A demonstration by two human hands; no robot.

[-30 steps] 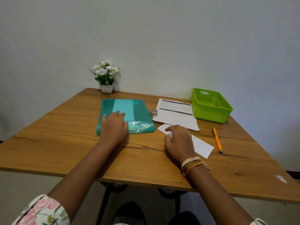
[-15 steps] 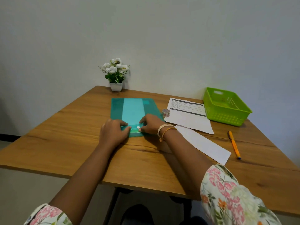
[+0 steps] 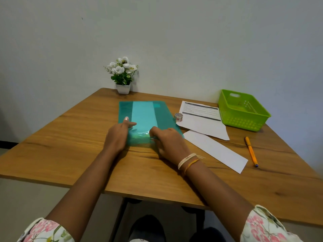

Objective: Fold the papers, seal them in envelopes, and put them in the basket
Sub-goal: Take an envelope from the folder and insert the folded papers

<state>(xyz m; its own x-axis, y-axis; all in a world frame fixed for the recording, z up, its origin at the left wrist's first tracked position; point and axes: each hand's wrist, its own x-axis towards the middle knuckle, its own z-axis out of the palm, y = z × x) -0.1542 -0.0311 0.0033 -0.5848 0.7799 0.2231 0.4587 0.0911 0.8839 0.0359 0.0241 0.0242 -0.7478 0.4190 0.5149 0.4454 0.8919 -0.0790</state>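
Observation:
A teal plastic envelope folder (image 3: 143, 112) lies flat in the middle of the wooden table (image 3: 70, 145). My left hand (image 3: 117, 137) holds its near left edge, thumb on top. At the near right, my right hand (image 3: 167, 142) pinches the shiny clear flap with curled fingers. A folded white paper (image 3: 216, 151) lies just right of my right hand. Behind it is a printed sheet (image 3: 201, 119). The green basket (image 3: 244, 119) stands at the far right, and nothing shows inside it.
An orange pen (image 3: 251, 151) lies right of the folded paper. A small tape roll (image 3: 178, 117) sits between the folder and the printed sheet. A white pot of flowers (image 3: 123, 75) stands at the back edge against the wall.
My right hand left the folded white paper and crossed left to the folder's near flap. My left hand shifted from flat on the folder to holding its near left edge.

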